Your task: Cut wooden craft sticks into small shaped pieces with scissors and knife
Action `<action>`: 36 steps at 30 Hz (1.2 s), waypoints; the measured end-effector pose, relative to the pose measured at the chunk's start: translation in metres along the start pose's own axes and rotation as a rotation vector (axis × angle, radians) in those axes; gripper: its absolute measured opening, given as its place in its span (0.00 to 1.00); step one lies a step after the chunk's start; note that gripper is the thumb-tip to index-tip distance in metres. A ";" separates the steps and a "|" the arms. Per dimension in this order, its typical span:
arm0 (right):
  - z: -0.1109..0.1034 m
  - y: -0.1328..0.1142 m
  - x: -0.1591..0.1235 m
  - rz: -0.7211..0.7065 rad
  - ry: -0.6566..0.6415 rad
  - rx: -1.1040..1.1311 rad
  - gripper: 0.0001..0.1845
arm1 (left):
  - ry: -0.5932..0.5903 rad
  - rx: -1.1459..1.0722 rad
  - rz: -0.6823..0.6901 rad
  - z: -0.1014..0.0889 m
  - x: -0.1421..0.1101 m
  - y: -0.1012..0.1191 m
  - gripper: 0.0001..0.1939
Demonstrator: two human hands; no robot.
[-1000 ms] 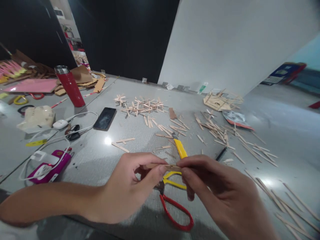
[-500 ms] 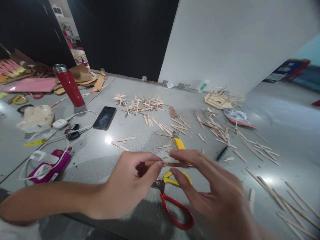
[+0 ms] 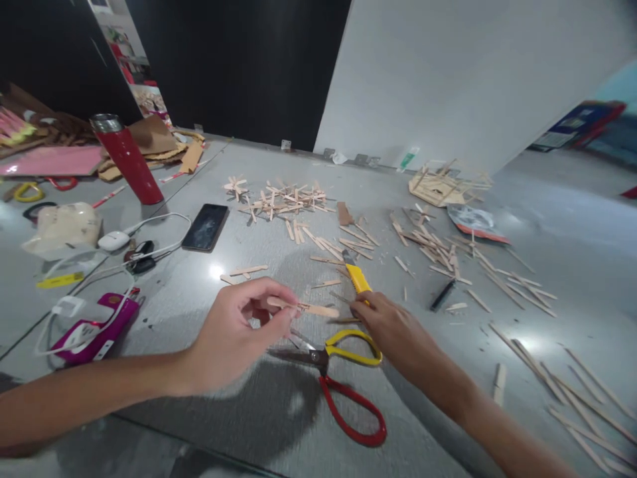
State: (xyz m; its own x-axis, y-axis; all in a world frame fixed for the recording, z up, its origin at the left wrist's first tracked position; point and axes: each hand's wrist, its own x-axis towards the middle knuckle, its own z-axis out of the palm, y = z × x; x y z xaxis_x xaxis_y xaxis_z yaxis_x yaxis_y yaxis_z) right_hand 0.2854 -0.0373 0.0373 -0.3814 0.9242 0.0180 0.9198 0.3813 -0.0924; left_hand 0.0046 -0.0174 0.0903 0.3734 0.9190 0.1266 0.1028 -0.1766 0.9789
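Note:
My left hand (image 3: 246, 332) pinches a flat wooden craft stick (image 3: 318, 310) between thumb and fingers, its free end pointing right. My right hand (image 3: 385, 318) has its fingers curled round the lower end of a yellow utility knife (image 3: 355, 273), which lies on the table, blade end away from me. Below both hands a pair of scissors (image 3: 318, 362) with one yellow and one red handle lies partly spread. A short stick piece (image 3: 346, 320) rests beside the right fingertips.
Piles of craft sticks (image 3: 291, 199) and cut strips (image 3: 432, 249) cover the table's middle and right. A stick-built frame (image 3: 442, 186) stands at the back right. On the left are a phone (image 3: 205, 228), a red flask (image 3: 129, 162), cables and a purple power strip (image 3: 102, 328).
My right hand has left the stick and moved to the utility knife's lower end. My left hand still holds the stick, now tilted and more exposed. The view has shifted slightly.

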 end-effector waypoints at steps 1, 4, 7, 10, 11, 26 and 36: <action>0.002 0.001 0.000 -0.010 -0.006 -0.008 0.15 | 0.006 -0.022 -0.002 0.000 -0.001 -0.001 0.02; 0.002 -0.001 0.000 -0.030 -0.025 0.024 0.15 | 0.014 -0.060 0.007 0.001 -0.003 -0.002 0.01; 0.001 -0.003 -0.004 -0.043 -0.066 0.083 0.17 | 0.006 -0.077 0.000 0.001 -0.005 -0.002 0.01; 0.003 -0.003 -0.008 -0.027 -0.065 0.116 0.16 | -0.004 -0.093 -0.017 0.000 -0.005 -0.002 0.02; 0.003 -0.003 -0.009 -0.011 -0.049 0.127 0.16 | -0.006 -0.097 -0.019 0.000 -0.005 -0.002 0.02; -0.007 -0.018 0.000 0.247 0.485 0.560 0.09 | -0.019 -0.077 -0.120 -0.001 0.000 -0.019 0.06; -0.011 -0.028 0.019 0.326 0.349 1.046 0.14 | -0.195 0.080 -0.370 0.007 0.017 -0.071 0.13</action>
State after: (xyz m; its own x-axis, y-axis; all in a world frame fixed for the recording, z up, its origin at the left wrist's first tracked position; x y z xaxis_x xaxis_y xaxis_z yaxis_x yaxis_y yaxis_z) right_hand 0.2537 -0.0303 0.0513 0.0576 0.9932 0.1014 0.3808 0.0720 -0.9219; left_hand 0.0097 0.0083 0.0217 0.4646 0.8430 -0.2709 0.3309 0.1185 0.9362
